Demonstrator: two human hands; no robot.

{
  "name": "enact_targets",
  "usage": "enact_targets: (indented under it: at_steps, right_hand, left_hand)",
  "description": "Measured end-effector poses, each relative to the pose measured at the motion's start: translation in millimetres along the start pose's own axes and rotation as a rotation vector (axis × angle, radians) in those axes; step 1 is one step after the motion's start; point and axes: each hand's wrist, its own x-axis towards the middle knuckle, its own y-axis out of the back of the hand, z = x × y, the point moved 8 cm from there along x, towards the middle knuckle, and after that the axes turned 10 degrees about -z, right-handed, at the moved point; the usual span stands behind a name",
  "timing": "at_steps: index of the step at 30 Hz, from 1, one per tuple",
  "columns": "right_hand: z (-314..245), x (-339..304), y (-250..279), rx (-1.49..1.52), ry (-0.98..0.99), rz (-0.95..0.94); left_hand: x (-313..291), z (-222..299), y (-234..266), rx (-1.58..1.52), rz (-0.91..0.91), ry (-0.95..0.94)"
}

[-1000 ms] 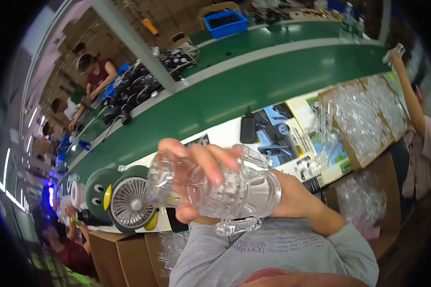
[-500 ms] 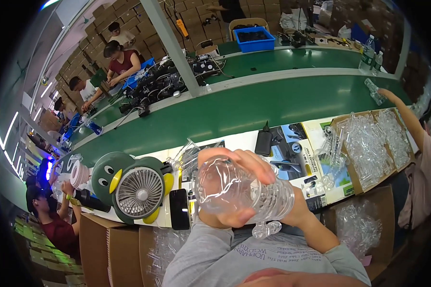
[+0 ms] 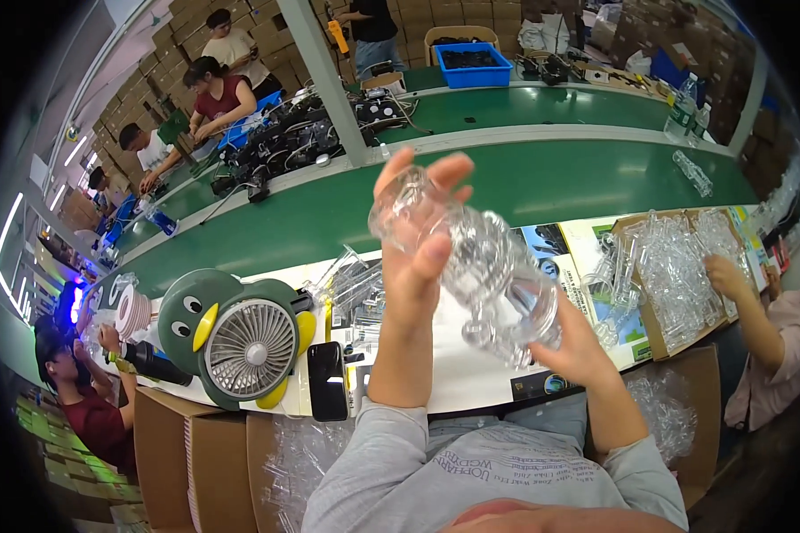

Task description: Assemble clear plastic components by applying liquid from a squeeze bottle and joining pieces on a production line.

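Observation:
Both hands hold a clear plastic vessel (image 3: 487, 258) with a ridged middle and a small knob-like side piece, tilted above the table. My left hand (image 3: 411, 253) grips its upper left end, fingers behind and thumb in front. My right hand (image 3: 580, 348) is at its lower right end, the thumb against the wall; its other fingers are partly hidden. Left of my left forearm lie several clear plastic parts (image 3: 356, 289) and a black phone (image 3: 327, 380). A green penguin-shaped fan (image 3: 240, 333) stands beyond the phone on the left.
A cardboard box (image 3: 656, 311) of clear plastic parts stands on the right, where a co-worker's hand (image 3: 729, 277) reaches in. Behind the table runs a green conveyor belt (image 3: 560, 182) with a clear part (image 3: 692, 173) on it. Open cartons (image 3: 164, 453) sit below the table edge.
The vessel has turned and moved up and away from me, its side knob still low. My left hand has risen. The co-worker's hand has left the part on the belt and moved to the box.

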Motion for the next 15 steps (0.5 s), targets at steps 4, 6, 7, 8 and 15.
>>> enact_targets:
  at_steps: [4, 6, 7, 8, 15]
  right_hand:
    - [6.8, 31.0, 25.5, -0.063, -0.113, 0.108]
    - [10.7, 55.8, 39.6, -0.344, -0.112, 0.198]
    - [15.6, 69.4, 44.0, -0.347, -0.120, 0.204]
    - [17.0, 85.1, 47.0, -0.484, -0.115, 0.195]
    - [77.9, 195.2, 24.7, -0.853, -0.225, 0.062]
  left_hand:
    - [-1.6, 39.7, 47.5, 0.269, 0.298, -0.231]
    - [-17.8, 72.1, 65.7, 0.322, 0.453, -0.390]
    - [-32.7, 85.2, 71.6, 0.254, 0.520, -0.517]
    - [-48.2, 96.3, 76.1, 0.185, 0.586, -0.643]
    - [-91.8, 157.9, 59.6, 0.220, 0.457, -1.028]
